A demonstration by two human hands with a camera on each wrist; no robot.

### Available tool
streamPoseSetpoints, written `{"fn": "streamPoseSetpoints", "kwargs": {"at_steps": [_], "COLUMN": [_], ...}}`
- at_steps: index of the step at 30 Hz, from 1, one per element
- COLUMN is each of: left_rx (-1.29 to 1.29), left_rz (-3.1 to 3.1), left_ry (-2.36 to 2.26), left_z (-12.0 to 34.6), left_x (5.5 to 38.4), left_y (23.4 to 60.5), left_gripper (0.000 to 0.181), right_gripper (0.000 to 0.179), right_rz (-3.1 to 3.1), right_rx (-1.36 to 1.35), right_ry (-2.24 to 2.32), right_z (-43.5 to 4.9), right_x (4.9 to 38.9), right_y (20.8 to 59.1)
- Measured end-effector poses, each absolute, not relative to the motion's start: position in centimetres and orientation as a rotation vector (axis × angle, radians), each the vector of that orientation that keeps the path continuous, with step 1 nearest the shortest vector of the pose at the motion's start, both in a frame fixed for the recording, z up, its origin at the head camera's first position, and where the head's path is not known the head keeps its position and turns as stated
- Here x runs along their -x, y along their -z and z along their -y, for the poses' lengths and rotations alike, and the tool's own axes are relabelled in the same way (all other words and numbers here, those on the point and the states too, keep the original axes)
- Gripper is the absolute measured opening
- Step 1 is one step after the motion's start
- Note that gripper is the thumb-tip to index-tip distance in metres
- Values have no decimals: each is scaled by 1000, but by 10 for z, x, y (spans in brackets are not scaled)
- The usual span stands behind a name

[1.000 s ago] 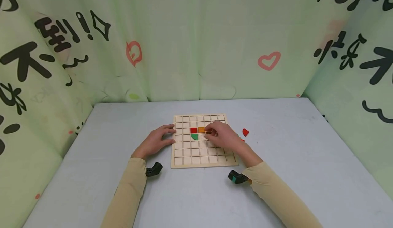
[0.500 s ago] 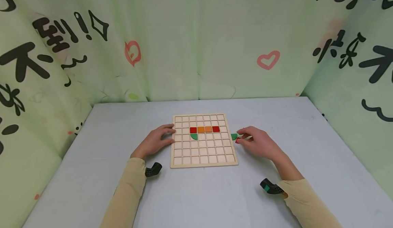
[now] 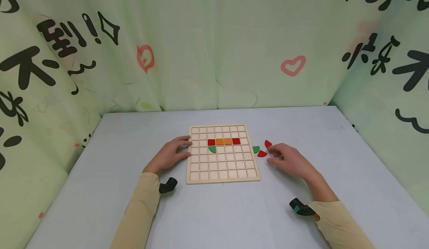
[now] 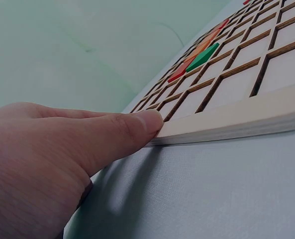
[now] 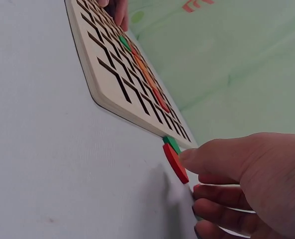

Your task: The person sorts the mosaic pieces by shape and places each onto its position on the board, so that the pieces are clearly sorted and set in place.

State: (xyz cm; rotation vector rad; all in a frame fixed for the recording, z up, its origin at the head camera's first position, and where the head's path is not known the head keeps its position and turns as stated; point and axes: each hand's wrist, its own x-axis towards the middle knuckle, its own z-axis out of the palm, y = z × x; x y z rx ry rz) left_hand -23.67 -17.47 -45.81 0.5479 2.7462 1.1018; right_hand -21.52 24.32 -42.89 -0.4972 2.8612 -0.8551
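Observation:
A wooden grid board [image 3: 222,182] lies on the table. Along one row sit a red square [image 3: 211,142], two orange squares [image 3: 223,141] and another red square [image 3: 236,141], with a green quarter-circle piece [image 3: 212,149] below the first red one. My left hand [image 3: 171,153] rests its fingertips and thumb against the board's left edge. Right of the board, my right hand [image 3: 289,160] hovers with thumb and fingers apart, fingertips beside a red quarter-circle piece [image 3: 267,144]. Nearer the board lie a second red piece [image 3: 262,153] and a green piece [image 3: 256,149].
The white table [image 3: 221,219] extends around the board on every side. A green curtain [image 3: 214,55] with black lettering and hearts encloses its back and sides. Black wrist cameras sit on the left wrist [image 3: 168,185] and right wrist [image 3: 301,207].
A second orange square and a second red square now show in the row. My right hand has moved off the board to the right, uncovering the loose pieces. The left hand stays put.

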Motion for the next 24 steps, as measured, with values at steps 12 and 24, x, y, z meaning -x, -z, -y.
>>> {"fn": "streamPoseSetpoints", "kwargs": {"at_steps": [12,24], "left_rx": [-530,-540], "left_rz": [-2737,-2746], "left_ry": [-1105,-1096], "left_z": [174,174], "left_x": [235,235], "left_y": [457,456], "left_gripper": [45,46], "right_gripper": [32,19], "right_rz": [-2984,-3062], "right_rx": [613,625], "right_ry": [757,743], "right_z": [-210,-203], "right_x": [234,235], "right_y": [443,444]}}
